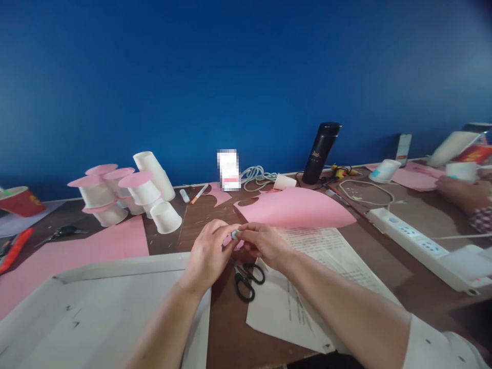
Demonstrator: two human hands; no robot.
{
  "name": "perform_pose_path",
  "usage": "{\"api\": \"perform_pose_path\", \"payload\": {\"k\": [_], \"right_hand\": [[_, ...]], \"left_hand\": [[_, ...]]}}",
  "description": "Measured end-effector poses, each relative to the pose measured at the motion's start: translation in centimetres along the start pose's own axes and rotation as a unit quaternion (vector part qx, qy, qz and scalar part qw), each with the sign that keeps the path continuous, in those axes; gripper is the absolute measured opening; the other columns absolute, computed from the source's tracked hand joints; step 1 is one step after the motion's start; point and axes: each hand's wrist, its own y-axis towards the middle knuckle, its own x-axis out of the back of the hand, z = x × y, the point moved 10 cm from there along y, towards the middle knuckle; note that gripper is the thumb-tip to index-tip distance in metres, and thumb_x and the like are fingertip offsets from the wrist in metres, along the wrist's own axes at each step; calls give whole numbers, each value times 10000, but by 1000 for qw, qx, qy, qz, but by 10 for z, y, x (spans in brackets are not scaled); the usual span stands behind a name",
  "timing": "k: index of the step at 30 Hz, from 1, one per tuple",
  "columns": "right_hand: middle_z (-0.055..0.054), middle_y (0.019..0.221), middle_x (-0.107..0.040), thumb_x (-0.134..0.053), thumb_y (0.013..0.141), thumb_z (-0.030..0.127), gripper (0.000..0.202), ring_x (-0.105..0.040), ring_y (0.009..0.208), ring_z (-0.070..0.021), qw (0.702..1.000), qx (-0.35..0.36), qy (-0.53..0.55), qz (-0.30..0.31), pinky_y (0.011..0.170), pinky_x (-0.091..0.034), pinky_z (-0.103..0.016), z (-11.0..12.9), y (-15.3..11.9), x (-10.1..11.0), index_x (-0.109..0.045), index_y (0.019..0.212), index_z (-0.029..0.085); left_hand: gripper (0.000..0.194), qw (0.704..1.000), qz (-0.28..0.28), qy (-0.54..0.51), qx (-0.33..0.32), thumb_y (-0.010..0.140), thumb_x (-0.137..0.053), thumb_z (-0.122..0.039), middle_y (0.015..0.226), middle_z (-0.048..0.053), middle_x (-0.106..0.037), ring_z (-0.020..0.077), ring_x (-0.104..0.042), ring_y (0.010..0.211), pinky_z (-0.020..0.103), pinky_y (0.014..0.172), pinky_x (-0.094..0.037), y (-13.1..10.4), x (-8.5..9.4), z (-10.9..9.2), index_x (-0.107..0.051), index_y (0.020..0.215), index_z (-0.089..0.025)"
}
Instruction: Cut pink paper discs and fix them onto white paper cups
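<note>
My left hand (209,252) and my right hand (265,243) meet at the middle of the brown table. Between their fingertips is a small pale green piece (235,234), too small to name, with a bit of pink paper (239,245) just below it. Both hands have their fingers closed on these small things. Black-handled scissors (249,282) lie just below my hands. A printed sheet (326,266) lies under my right forearm, and a large curved pink sheet (295,207) is beyond my right hand.
White cups with pink discs (140,187) stand stacked at the left. A black bottle (322,152), a power strip (411,236) and cables lie rightward. Another person's hand (461,193) holds a cup (461,172) at far right. A white tray (126,266) sits front left.
</note>
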Motion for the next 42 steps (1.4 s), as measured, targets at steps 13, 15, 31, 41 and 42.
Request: {"api": "perform_pose_path", "payload": {"k": [13, 15, 31, 41, 42], "right_hand": [[70, 450, -456, -736, 642, 313, 214, -328, 388, -40, 998, 18, 6, 53, 380, -175, -198, -7, 4, -5, -596, 661, 153], [71, 450, -458, -736, 653, 315, 213, -335, 387, -43, 998, 27, 2, 59, 382, -189, -199, -7, 4, -6, -596, 660, 154], [59, 483, -482, -745, 703, 392, 280, -408, 408, -52, 994, 48, -53, 89, 411, -276, -197, -5, 4, -6, -628, 705, 138], [15, 537, -559, -523, 835, 608, 484, -459, 398, -55, 975, 96, -198, -16, 401, -346, -175, 29, -5, 11, -666, 819, 146], [-4, 584, -600, -496, 846, 617, 491, -475, 411, -60, 973, 95, -206, -39, 390, -352, -171, 31, -6, 18, -655, 828, 153]], "left_hand": [[140, 1000, -9, 19, -7, 829, -614, -204, 876, 39, -581, 195, -557, 867, 334, 803, -459, -2, -2, -2, -632, 967, -219], [121, 1000, -10, 21, -4, 822, -622, -202, 872, 41, -583, 200, -557, 871, 339, 805, -460, -2, -2, -2, -633, 942, -215], [96, 999, 4, -28, 30, 805, -656, -218, 858, 23, -586, 168, -558, 848, 287, 767, -450, -1, 0, 3, -655, 901, -210], [151, 988, 13, 8, 152, 796, -638, -293, 891, 12, -581, 154, -575, 828, 258, 722, -442, 0, 17, 43, -656, 926, -218], [155, 983, 17, 42, 178, 794, -624, -276, 908, 19, -583, 167, -581, 848, 266, 718, -442, -3, 19, 53, -656, 934, -218]]}}
